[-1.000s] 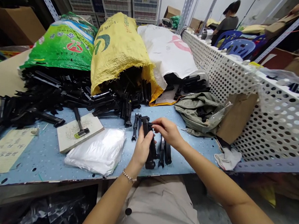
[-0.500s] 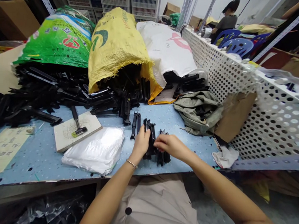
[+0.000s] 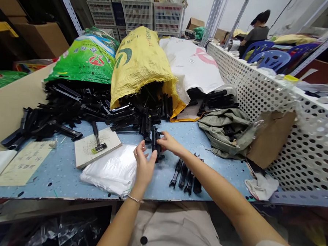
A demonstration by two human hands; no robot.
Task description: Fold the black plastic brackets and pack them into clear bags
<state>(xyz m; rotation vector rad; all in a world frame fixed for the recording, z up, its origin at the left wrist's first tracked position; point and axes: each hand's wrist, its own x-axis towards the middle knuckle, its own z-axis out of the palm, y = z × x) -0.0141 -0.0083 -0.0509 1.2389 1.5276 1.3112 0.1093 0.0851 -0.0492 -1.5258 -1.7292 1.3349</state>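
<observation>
Working away at my blue speckled workbench [image 3: 59,183], near the front edge. Going left to right: a flat pack of clear plastic bags [image 3: 108,171] is sitting by my left hand [image 3: 143,166], fingers spread open, gripping nothing. Just beside it, a black plastic part [image 3: 155,143] is lying with its long axis running front-to-back. My right hand [image 3: 172,144] is nearer, fingertips touching its right side, though I can't tell if they're gripping. A row of black parts [image 3: 184,177] is lying further right.
</observation>
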